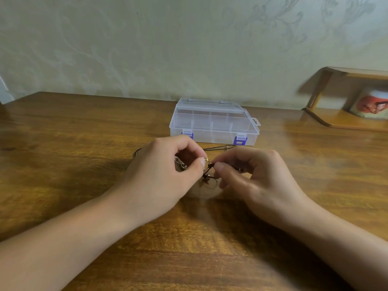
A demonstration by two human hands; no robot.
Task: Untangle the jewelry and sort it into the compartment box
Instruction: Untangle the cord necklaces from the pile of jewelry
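Squarely at the back of the wooden table (84, 127), near the wall, stood the clear plastic compartment box (214, 122), its lid closed and its two purple latches (240, 140) facing the person. Through the lid the dividers showed, and no jewelry could be made out in any compartment. Just in front of the box, both hands met over the tangle of jewelry (206, 171). The left hand (165, 171) had its fingers curled, thumb and forefinger pinched on a small gold ring (206, 162), with a pale chain (180, 162) bunched under its fingers. The right hand (252, 177) was likewise curled, thumb and forefinger pinching a dark cord (219, 147) right beside the ring; a loop of that cord ran toward the box. More tangled pieces hung below the fingertips, too blurred to identify. At the far right stood a small wooden shelf (346, 120) holding a printed cup (371, 106).
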